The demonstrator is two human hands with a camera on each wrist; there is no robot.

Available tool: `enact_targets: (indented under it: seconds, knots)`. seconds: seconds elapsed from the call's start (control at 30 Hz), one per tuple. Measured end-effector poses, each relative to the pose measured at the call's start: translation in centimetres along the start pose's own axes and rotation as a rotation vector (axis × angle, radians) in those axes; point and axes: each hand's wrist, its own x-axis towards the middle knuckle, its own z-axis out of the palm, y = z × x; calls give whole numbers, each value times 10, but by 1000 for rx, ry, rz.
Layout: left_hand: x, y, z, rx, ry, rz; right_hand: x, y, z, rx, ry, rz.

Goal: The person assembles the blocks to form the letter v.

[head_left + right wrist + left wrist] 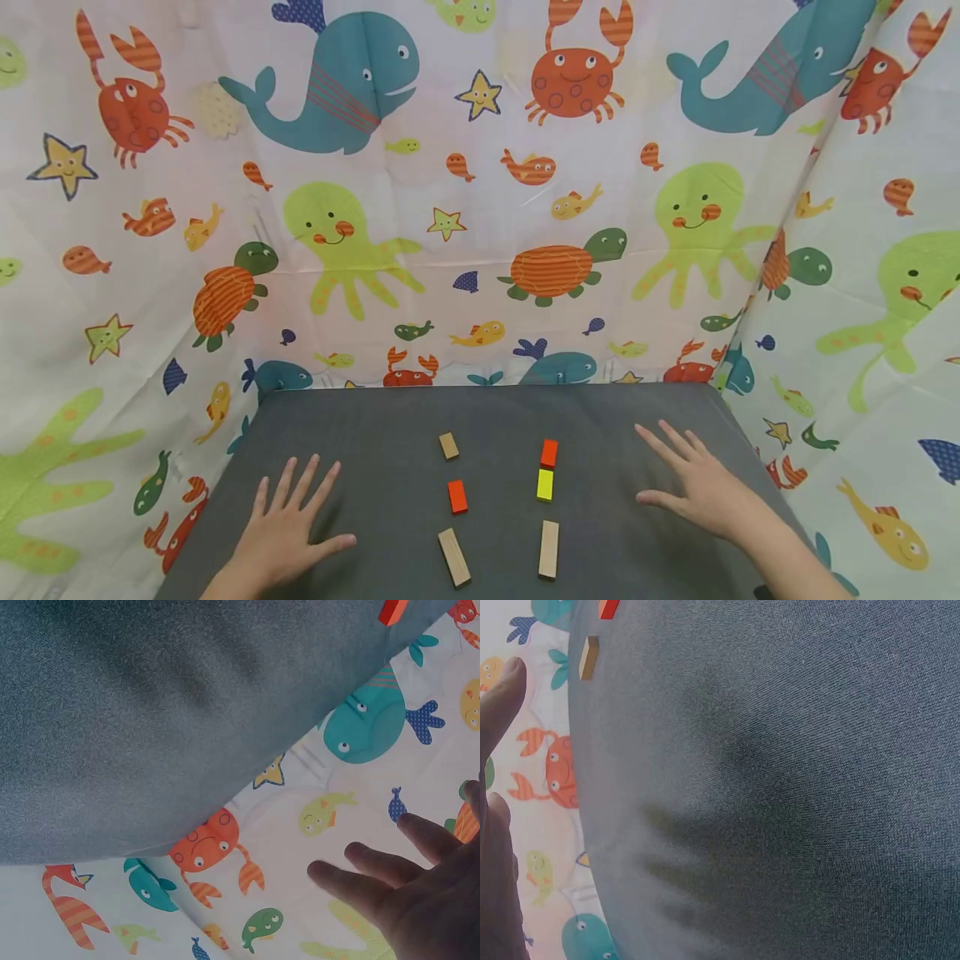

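Observation:
My left hand hovers at the left of the dark grey table with its fingers spread, holding nothing. On the other side my right hand is spread the same way, also holding nothing. Between them lie small blocks in two columns. The left column has a short plain wooden block, a red block and a longer wooden block. In the right column a red block lies end to end with a yellow block, and nearer is another long wooden block.
The grey cloth-covered table narrows toward its far edge. A white curtain printed with sea animals hangs behind it and along both sides. Soft hand shadows fall on the cloth.

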Motion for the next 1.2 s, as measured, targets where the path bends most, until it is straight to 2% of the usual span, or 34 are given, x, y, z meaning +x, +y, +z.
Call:
enact_targets:
  seconds: [0.13,0.6,1.07,1.2]
  knots:
    - [0,1,0,-37,-4,5,0,-2,-1,23,-9,1]
    - [2,6,0,-126,15,22,4,-7,-1,78,34,-27]
    - [5,7,6,-183,24,9,4,-16,6,150,60,-26]
    - [5,7,9,-202,22,11,5,-18,7,148,74,-55]
